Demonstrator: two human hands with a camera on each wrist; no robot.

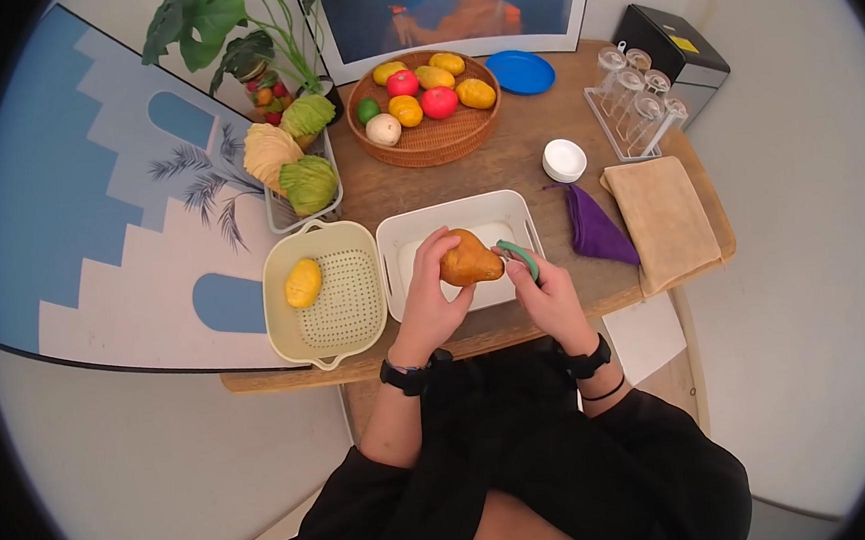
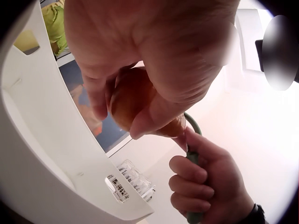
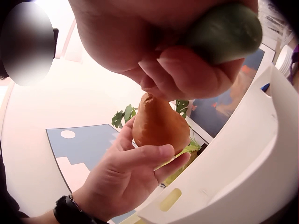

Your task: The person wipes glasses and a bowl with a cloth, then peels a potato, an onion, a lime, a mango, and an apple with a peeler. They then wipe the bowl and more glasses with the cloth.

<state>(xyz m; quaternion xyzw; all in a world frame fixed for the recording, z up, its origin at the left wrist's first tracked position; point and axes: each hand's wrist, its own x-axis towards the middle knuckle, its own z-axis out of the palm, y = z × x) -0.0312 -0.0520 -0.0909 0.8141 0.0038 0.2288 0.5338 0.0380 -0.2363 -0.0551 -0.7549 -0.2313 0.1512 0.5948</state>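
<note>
A brown pear (image 1: 470,257) is held up over the white bin (image 1: 454,211), its narrow end toward the right. My left hand (image 1: 432,295) grips it round the fat end, thumb and fingers on opposite sides, as the right wrist view also shows. My right hand (image 1: 552,302) holds a green-handled peeler (image 1: 522,255), fingers curled round the handle. The peeler's head is right at the pear's narrow tip. In the left wrist view the green handle (image 2: 193,186) runs down through the right fist; the blade is mostly hidden.
Left of the bin stands a yellow colander (image 1: 340,312) with one yellow fruit (image 1: 303,283). Behind are a wicker basket (image 1: 424,153) of produce and a crate (image 1: 293,215) with cabbages. To the right lie a white bowl (image 1: 564,160), purple cloth (image 1: 598,226), tan towel (image 1: 662,219) and glasses rack (image 1: 626,141).
</note>
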